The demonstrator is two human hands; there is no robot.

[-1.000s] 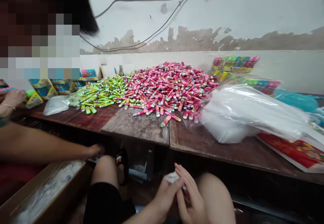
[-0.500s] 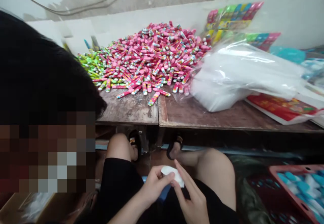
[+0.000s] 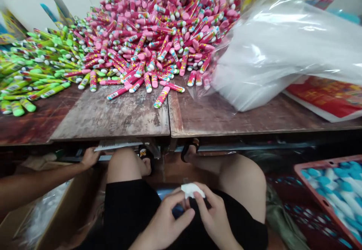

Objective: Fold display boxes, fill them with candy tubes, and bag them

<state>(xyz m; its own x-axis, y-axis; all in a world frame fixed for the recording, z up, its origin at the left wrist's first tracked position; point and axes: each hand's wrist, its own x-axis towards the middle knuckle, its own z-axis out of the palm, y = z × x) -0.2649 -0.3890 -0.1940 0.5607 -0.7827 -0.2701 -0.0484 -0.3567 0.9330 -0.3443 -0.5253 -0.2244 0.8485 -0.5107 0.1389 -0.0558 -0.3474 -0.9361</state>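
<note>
Since the earlier frame, the thumb of the left hand has come off the small white piece, and a co-worker's hand has appeared at a white sheet below the edge of the table. The piece is above the lap: the right hand pinches it; the left is half open, forefinger by the piece, but whether it grips I cannot tell. Pink sticks and green sticks lie heaped; a clear bag with white contents partly covers a red packet. The cardboard box contains clear plastic; the red crate, blue-and-white pieces.
</note>
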